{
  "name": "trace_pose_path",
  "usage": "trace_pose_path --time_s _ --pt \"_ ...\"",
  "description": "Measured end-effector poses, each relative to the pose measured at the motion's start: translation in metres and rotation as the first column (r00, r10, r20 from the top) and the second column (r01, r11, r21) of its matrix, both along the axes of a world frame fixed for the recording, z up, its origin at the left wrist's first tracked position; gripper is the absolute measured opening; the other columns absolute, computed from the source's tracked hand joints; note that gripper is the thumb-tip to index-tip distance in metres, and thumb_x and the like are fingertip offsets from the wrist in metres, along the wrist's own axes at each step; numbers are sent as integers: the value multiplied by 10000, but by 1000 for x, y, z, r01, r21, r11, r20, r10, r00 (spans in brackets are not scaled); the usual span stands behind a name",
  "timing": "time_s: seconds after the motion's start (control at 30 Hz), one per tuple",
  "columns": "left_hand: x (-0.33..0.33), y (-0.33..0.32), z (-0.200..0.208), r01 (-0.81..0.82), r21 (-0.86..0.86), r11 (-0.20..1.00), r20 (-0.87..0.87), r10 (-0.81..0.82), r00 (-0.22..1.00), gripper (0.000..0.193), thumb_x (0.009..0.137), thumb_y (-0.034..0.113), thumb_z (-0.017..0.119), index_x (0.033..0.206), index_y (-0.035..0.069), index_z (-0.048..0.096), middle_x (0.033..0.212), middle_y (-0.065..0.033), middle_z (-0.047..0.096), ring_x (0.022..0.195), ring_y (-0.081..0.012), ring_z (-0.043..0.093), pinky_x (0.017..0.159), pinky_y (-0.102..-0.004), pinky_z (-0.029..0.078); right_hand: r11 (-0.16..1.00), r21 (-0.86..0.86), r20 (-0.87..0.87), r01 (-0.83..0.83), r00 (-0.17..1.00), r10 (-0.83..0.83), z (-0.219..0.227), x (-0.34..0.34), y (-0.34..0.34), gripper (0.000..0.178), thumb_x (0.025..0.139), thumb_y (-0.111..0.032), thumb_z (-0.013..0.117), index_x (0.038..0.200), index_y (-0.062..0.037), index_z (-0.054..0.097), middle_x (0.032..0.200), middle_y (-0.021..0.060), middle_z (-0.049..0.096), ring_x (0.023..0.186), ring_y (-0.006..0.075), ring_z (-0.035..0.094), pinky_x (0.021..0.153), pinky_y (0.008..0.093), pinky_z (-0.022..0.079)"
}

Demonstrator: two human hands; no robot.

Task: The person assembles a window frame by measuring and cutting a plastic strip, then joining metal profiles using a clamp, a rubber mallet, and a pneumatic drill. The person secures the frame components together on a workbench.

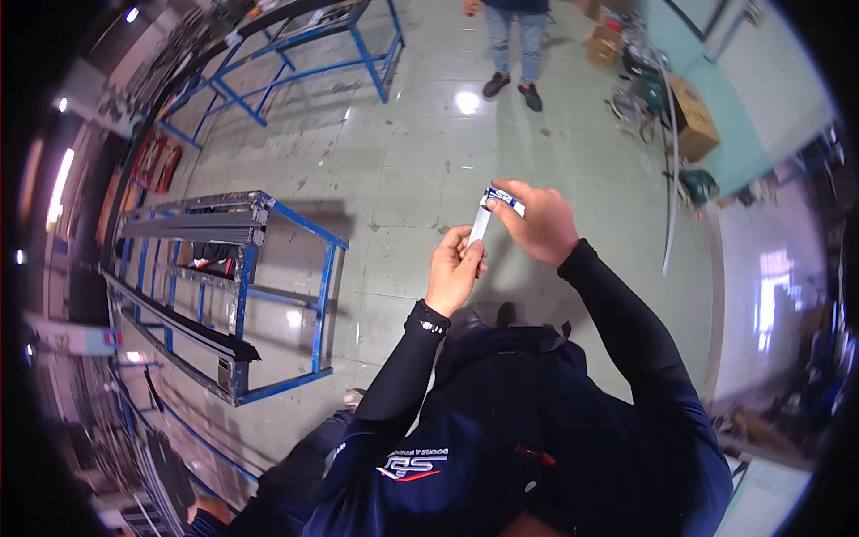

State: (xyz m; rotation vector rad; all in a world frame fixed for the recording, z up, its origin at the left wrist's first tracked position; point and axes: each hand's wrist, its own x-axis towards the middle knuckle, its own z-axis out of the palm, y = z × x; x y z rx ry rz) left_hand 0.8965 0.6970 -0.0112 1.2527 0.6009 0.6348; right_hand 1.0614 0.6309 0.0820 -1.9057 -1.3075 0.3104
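In front of my body, my left hand point(453, 271) is closed, its thumb and fingers pinching the lower end of a narrow white strip point(480, 225). The strip slants up to my right hand point(546, 224), whose thumb and forefinger are closed on a small blue-and-white printed piece point(498, 194) at the strip's upper end. Whether this piece is a roll or a wrapped end, I cannot tell. My right fingers partly cover it. Both hands are held above the floor, close together.
A blue metal rack point(327, 295) with grey profiles point(192, 228) stands to my left. Farther off is another blue frame point(353, 63). A person point(516, 45) stands ahead. Cardboard boxes point(691, 116) line the right side, with a long thin strip point(670, 170) nearby. Another person's hand point(206, 507) shows lower left.
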Motion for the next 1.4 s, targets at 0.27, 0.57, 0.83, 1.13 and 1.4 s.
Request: trace_pose_path --time_s 0.27,0.57,0.83,1.13,1.4 --pt "144 232 -4 -247 -118 962 -42 244 969 429 1024 453 480 894 53 564 629 -46 600 514 -104 584 466 -231 441 969 -179 74 -172 979 187 -21 133 259 234 901 -329 618 983 -134 717 736 124 677 685 299 667 609 380 497" --pt "271 523 -5 -202 -390 898 -56 196 979 397 1040 425 450 886 78 566 524 -33 535 391 -108 460 379 -239 328 895 -25 -219 -445 876 429 -48 270 545 260 899 -273 630 1062 -77 679 885 157 699 794 353 674 694 384 528" --pt "375 737 -43 -427 -267 864 -236 371 898 462 995 462 549 745 74 566 519 -30 544 387 -69 471 361 -202 331 616 37 -703 -787 417 576 -108 404 804 373 1001 -332 573 1169 -3 630 1080 68 681 980 131 618 856 300 490" --pt "501 962 -64 -676 -23 736 -324 634 702 448 931 329 693 649 12 550 545 -54 583 451 -95 523 429 -253 399 646 -252 -787 -721 541 297 -124 474 1126 290 745 -112 761 964 -15 597 807 89 639 695 168 635 568 310 499" --pt "562 1171 -98 -750 -54 659 -229 723 652 400 899 312 741 666 49 550 550 -24 570 457 -74 516 431 -239 399 633 -93 -848 -769 394 354 -115 488 1355 283 739 -79 727 940 -21 538 787 67 600 661 153 607 546 319 485"
